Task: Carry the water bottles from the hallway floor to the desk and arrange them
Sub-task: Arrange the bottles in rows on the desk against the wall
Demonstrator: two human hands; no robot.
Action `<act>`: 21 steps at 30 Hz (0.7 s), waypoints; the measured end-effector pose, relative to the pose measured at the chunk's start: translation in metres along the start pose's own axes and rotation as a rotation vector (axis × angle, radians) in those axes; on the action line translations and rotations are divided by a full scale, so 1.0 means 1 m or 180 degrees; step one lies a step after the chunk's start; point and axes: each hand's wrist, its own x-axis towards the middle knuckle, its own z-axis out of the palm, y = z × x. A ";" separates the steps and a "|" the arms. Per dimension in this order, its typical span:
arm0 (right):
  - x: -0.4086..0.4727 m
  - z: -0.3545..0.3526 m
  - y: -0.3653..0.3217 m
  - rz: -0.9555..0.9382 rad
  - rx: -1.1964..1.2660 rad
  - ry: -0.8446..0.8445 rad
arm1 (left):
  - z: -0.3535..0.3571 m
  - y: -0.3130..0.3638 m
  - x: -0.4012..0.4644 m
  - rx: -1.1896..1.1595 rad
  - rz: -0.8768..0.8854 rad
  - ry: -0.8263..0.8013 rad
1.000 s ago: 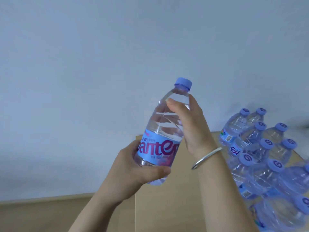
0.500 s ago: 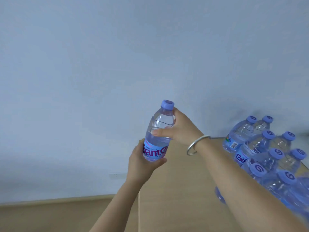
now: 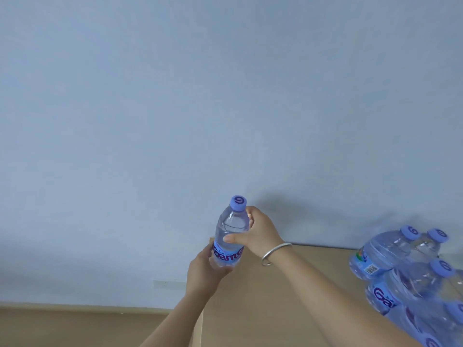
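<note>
A clear water bottle (image 3: 231,230) with a blue cap and blue label stands nearly upright at the far left corner of the wooden desk (image 3: 295,296). My left hand (image 3: 204,274) wraps its lower part at the label. Around its upper body, above the label, closes my right hand (image 3: 258,232), which wears a silver bangle. I cannot tell whether the bottle's base touches the desk top. A wrapped pack of several matching bottles (image 3: 411,279) lies on the desk's right side.
A pale blue wall (image 3: 225,108) rises directly behind the desk. The desk's left edge drops off just left of the held bottle, with wooden floor (image 3: 75,326) below. A wall socket (image 3: 170,284) sits low on the wall.
Both hands have carried the bottle away from me and lower, toward the far left corner of the desk. The bottle has turned more upright, its cap top now facing the camera.
</note>
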 end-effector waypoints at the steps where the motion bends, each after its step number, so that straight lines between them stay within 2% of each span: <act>1: 0.003 0.003 0.004 -0.0006 0.0028 -0.0003 | 0.001 0.000 0.004 0.0019 -0.0024 0.0036; 14: 0.030 0.014 0.033 -0.0057 0.0153 -0.0042 | 0.012 -0.012 0.046 0.0618 -0.0032 0.0145; 21: 0.028 0.018 0.039 0.0044 0.0252 0.0022 | 0.015 -0.016 0.045 0.0657 -0.0155 0.0230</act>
